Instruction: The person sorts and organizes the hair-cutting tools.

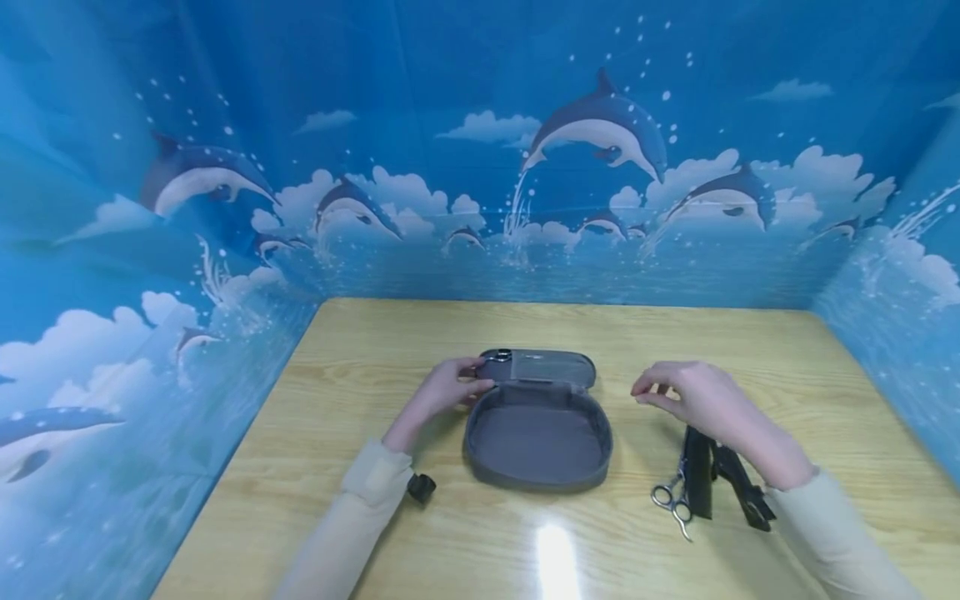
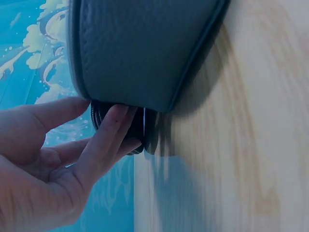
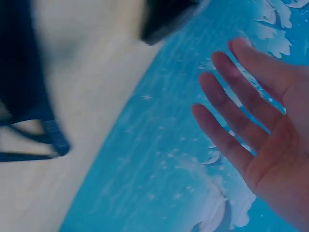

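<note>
A grey zip-up case (image 1: 538,482) lies open on the table, its base towards me and its lid (image 1: 555,367) folded back. Silver finger rings (image 1: 501,356) show in the lid's left part, beside a clear pocket. My left hand (image 1: 448,385) holds the lid's left edge near the hinge; in the left wrist view, the thumb is at the rim of the case (image 2: 140,53) and the fingers lie against the dark lid (image 2: 137,128). Over the table right of the case, my right hand (image 1: 693,396) is empty, its fingers loosely bent. The right wrist view shows its palm (image 3: 285,159).
Beneath my right forearm lie silver scissors (image 1: 672,497), a flat black piece (image 1: 700,479) and a longer black tool (image 1: 742,485), partly hidden by the hand. A dolphin-print sheet (image 1: 465,125) surrounds the wooden table (image 1: 405,325).
</note>
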The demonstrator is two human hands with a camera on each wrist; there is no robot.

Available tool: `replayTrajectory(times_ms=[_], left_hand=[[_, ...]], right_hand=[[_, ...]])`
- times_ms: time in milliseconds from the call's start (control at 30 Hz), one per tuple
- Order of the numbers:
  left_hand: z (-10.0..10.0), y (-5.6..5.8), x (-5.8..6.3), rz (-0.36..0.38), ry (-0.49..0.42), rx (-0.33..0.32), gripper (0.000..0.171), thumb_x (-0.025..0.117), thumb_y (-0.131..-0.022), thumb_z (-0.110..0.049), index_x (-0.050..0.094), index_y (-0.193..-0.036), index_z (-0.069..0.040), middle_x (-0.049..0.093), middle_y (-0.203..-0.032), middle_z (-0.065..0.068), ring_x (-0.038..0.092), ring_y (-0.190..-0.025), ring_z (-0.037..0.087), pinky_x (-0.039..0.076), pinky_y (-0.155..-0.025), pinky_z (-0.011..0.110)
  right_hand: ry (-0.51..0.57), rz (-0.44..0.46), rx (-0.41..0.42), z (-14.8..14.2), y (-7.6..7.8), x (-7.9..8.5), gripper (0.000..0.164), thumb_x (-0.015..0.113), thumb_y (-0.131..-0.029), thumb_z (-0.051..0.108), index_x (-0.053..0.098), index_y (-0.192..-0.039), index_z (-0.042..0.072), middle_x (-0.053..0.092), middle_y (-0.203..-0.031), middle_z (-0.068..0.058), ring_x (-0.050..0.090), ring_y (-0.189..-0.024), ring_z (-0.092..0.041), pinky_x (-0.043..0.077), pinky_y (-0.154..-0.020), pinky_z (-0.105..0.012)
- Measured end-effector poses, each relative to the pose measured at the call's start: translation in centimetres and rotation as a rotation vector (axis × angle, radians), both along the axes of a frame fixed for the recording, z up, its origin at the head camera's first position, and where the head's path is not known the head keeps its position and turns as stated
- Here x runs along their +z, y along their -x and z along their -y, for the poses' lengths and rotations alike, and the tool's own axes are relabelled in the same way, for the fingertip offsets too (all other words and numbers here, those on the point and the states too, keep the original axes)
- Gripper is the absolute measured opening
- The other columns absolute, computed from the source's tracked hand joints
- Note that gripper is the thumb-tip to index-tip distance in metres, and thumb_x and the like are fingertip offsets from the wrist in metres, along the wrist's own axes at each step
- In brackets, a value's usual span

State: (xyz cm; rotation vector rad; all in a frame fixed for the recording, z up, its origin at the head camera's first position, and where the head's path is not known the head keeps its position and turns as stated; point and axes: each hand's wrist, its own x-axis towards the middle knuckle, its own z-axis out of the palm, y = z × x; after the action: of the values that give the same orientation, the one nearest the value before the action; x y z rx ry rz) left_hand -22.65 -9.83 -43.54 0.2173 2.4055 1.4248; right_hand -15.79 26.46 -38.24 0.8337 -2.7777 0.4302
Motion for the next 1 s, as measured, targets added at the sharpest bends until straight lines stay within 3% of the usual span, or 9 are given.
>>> replayTrajectory(times_ms=[200,433,1000], left_hand=[[0.1,-0.4,0.1,-0.062,0.098,0.008,0.052,0.07,-0.097,-0.017,0.054,-0.143,0.0,0.058,-0.14,0.023,0.075,-0.087,0.024,0.061,-0.077,0.03],[0.2,-0.6,0.1,-0.076,0.14,0.009,0.051,0.071,-0.097,-0.022,0.056,-0.142,-0.004,0.058,-0.141,0.02,0.075,-0.082,0.019,0.061,-0.075,0.029],[0.1,-0.7,0.1,-0.093,0.173,0.015,0.051,0.07,-0.098,-0.027,0.057,-0.142,-0.006,0.059,-0.141,0.017,0.074,-0.081,0.015,0.058,-0.087,0.035]], right_hand=[[-0.048,0.144,0.085,-1.9,-3.3,-3.3,0.018,0.084,-0.081,0.016,0.078,-0.096,0.024,0.073,-0.092,0.012,0.07,-0.081,-0.011,0.058,-0.065,-0.029],[0.0,0.179,0.15,-2.0,-5.5,-6.0,0.018,0.087,-0.076,0.024,0.077,-0.09,0.028,0.068,-0.089,0.02,0.064,-0.078,0.001,0.056,-0.062,-0.027],[-0.037,0.163,0.12,-1.2,-5.3,-7.1,0.026,0.087,-0.073,0.02,0.065,-0.076,0.034,0.054,-0.077,0.024,0.048,-0.068,0.009,0.043,-0.053,-0.022]])
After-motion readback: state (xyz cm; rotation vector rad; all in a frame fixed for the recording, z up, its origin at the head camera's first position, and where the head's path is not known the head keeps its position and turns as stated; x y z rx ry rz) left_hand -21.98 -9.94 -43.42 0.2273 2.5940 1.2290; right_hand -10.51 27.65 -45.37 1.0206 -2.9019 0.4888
